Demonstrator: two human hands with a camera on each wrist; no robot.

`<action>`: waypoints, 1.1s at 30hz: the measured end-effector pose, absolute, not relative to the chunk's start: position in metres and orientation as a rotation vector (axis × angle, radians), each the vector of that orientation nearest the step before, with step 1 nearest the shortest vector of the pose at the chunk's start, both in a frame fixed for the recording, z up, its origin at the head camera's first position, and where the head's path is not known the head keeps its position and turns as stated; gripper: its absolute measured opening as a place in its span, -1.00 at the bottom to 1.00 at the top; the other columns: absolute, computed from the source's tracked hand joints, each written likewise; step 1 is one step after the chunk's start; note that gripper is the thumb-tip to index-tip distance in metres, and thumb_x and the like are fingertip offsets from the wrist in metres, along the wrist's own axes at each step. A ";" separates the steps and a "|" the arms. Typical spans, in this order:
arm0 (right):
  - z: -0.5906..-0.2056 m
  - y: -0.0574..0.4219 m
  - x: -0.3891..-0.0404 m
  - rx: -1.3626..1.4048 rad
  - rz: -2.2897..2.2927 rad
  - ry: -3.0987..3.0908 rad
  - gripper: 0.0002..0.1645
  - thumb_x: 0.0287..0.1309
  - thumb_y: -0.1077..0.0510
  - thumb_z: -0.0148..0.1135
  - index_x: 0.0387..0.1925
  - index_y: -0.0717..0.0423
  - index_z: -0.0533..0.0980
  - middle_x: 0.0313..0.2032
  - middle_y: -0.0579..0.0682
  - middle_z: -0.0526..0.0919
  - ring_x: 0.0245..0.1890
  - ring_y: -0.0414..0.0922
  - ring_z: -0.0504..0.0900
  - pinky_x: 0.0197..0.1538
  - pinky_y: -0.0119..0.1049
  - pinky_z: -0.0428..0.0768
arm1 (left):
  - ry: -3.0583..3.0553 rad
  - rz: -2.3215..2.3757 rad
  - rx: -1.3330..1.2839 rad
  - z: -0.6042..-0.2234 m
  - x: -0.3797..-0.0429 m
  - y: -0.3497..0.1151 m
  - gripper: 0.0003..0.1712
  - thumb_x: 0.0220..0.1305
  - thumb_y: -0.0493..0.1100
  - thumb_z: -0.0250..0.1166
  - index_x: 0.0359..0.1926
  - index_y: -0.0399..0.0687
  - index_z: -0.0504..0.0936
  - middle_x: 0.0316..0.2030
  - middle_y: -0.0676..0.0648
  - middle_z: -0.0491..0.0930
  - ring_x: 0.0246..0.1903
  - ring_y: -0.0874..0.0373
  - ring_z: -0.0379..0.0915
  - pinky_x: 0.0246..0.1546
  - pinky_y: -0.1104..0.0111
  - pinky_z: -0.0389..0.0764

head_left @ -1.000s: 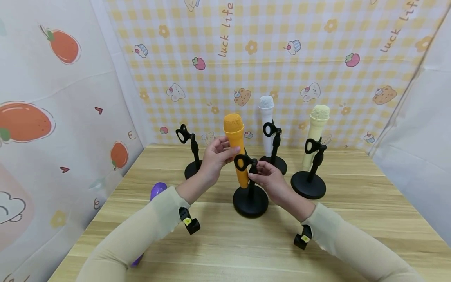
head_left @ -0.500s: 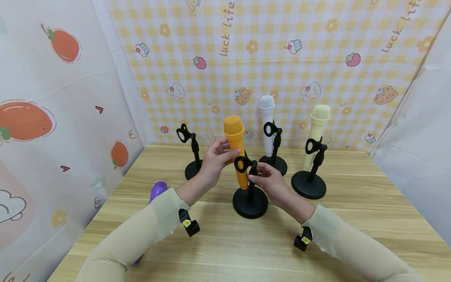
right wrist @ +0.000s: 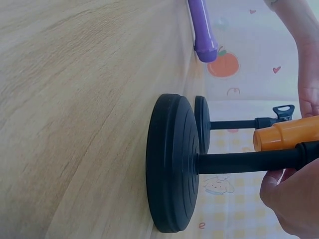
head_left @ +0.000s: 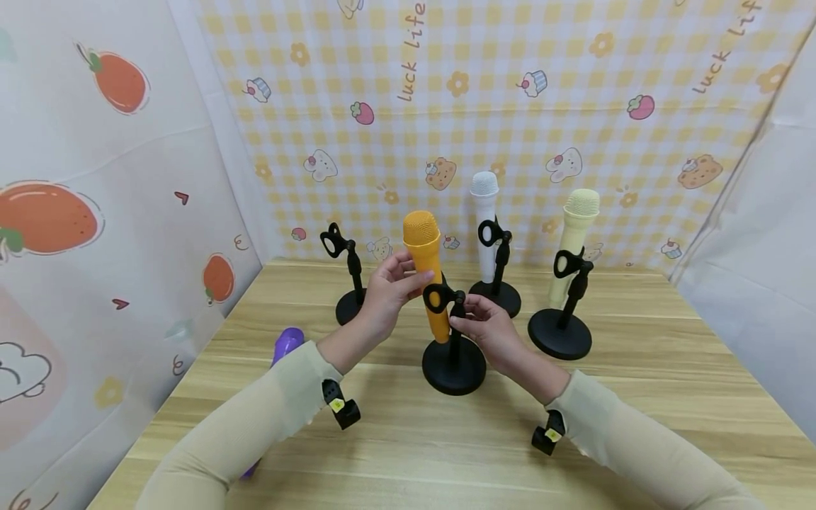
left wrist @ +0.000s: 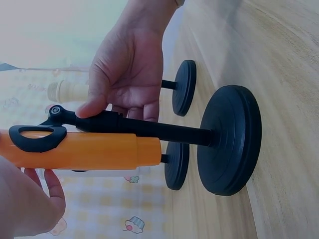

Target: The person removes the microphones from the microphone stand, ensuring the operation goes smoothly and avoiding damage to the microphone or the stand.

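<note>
My left hand (head_left: 385,294) grips an orange microphone (head_left: 423,248) by its upper handle, thumb in front. The microphone leans slightly, and its handle passes through the ring clip of a black desk stand (head_left: 454,372). My right hand (head_left: 492,327) pinches the neck of this stand just below the clip. In the left wrist view, the orange handle (left wrist: 99,152) runs alongside the stand's pole (left wrist: 164,131), its lower end above the round base (left wrist: 229,142). The right wrist view shows that base (right wrist: 172,164) flat on the wooden table.
Behind stand a white microphone (head_left: 484,205) and a pale yellow microphone (head_left: 576,219), each in a black stand. A black stand with a bare clip (head_left: 341,244) is at the back left. A purple microphone (head_left: 288,343) lies on the table (head_left: 395,453), partly under my left arm.
The orange microphone has slid down slightly through the clip, and its head has tipped a little left. Both hands keep their holds; the stand stays put.
</note>
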State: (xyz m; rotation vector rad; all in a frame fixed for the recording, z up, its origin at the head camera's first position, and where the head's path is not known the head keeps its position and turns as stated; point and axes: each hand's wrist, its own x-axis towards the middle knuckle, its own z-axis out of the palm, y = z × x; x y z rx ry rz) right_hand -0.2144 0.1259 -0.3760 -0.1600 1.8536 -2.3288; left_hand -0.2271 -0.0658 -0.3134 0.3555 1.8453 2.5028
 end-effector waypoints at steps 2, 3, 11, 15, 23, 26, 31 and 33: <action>-0.376 0.126 -0.214 -0.159 -2.322 1.861 -0.66 0.17 0.41 0.28 -0.04 0.14 0.47 -0.16 0.01 0.52 -0.12 -0.14 0.59 0.05 -0.29 0.54 | 1.842 2.505 0.355 -0.314 -0.227 -0.066 -0.61 0.22 -0.35 0.34 0.08 -0.14 0.53 -0.14 -0.04 0.60 -0.15 0.10 0.54 -0.09 0.29 0.56; -0.377 0.126 -0.214 -0.156 -2.320 1.864 -0.67 0.16 0.40 0.28 -0.05 0.13 0.48 -0.17 0.01 0.52 -0.12 -0.14 0.59 0.05 -0.29 0.54 | 1.842 2.505 0.356 -0.314 -0.227 -0.066 -0.61 0.23 -0.35 0.34 0.08 -0.14 0.53 -0.13 -0.04 0.60 -0.15 0.10 0.54 -0.09 0.29 0.56; -0.376 0.126 -0.213 -0.186 -2.323 1.874 -0.69 0.16 0.40 0.29 -0.08 0.14 0.47 -0.19 0.00 0.50 -0.12 -0.13 0.57 0.04 -0.29 0.54 | 1.836 2.514 0.380 -0.315 -0.226 -0.067 -0.60 0.22 -0.36 0.33 0.08 -0.17 0.52 -0.17 -0.02 0.60 -0.17 0.12 0.55 -0.10 0.31 0.57; -0.377 0.126 -0.213 -0.205 -2.354 1.847 -0.70 0.16 0.43 0.26 -0.10 0.10 0.50 -0.18 0.01 0.52 -0.14 -0.14 0.58 0.04 -0.28 0.55 | 1.842 2.515 0.383 -0.315 -0.227 -0.067 -0.60 0.22 -0.36 0.32 0.09 -0.18 0.52 -0.18 -0.02 0.60 -0.17 0.13 0.55 -0.10 0.31 0.56; -0.381 0.129 -0.214 -0.264 -2.372 1.859 -0.69 0.15 0.43 0.28 -0.11 0.11 0.51 -0.18 0.01 0.54 -0.14 -0.15 0.58 0.04 -0.28 0.56 | 1.847 2.525 0.369 -0.313 -0.225 -0.065 -0.59 0.23 -0.36 0.33 0.10 -0.19 0.52 -0.18 -0.03 0.59 -0.18 0.13 0.55 -0.12 0.31 0.56; -0.382 0.130 -0.214 -0.271 -2.362 1.898 -0.68 0.13 0.42 0.30 -0.09 0.15 0.50 -0.19 0.01 0.54 -0.16 -0.14 0.57 0.01 -0.30 0.57 | 1.850 2.527 0.369 -0.312 -0.224 -0.065 -0.60 0.22 -0.36 0.32 0.09 -0.20 0.52 -0.17 -0.05 0.59 -0.19 0.13 0.55 -0.13 0.31 0.56; -0.382 0.130 -0.215 -0.277 -2.345 1.961 -0.66 0.12 0.41 0.32 -0.07 0.19 0.49 -0.19 0.03 0.56 -0.18 -0.13 0.57 0.00 -0.30 0.57 | 1.858 2.527 0.376 -0.312 -0.222 -0.063 -0.62 0.22 -0.36 0.33 0.07 -0.20 0.52 -0.14 -0.05 0.59 -0.18 0.14 0.54 -0.12 0.32 0.55; -0.383 0.131 -0.215 -0.294 -2.342 1.979 -0.66 0.12 0.41 0.32 -0.07 0.19 0.50 -0.18 0.04 0.58 -0.18 -0.12 0.57 0.01 -0.30 0.57 | 1.865 2.531 0.380 -0.312 -0.221 -0.062 -0.61 0.22 -0.36 0.33 0.07 -0.20 0.52 -0.13 -0.05 0.60 -0.16 0.14 0.53 -0.10 0.31 0.54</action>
